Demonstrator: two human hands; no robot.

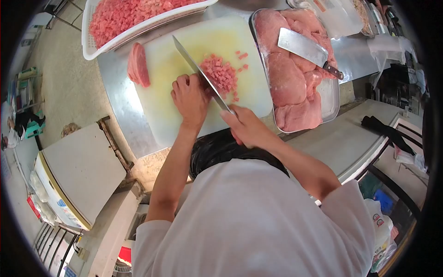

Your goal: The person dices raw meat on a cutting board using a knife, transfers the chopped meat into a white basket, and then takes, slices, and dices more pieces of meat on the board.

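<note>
My right hand grips the handle of a long knife, whose blade points up and left over the cutting board. Beside the blade's left side is my left hand, its fingers curled; what they hold, if anything, is hidden. Small cubes of diced meat lie in a heap just right of the blade, with a few strays around them. A larger piece of raw meat rests at the board's left edge, apart from both hands.
A white basket of diced meat stands at the top left. On the right, a metal tray holds large raw slabs, with a cleaver lying on them. A clear plastic container is beyond.
</note>
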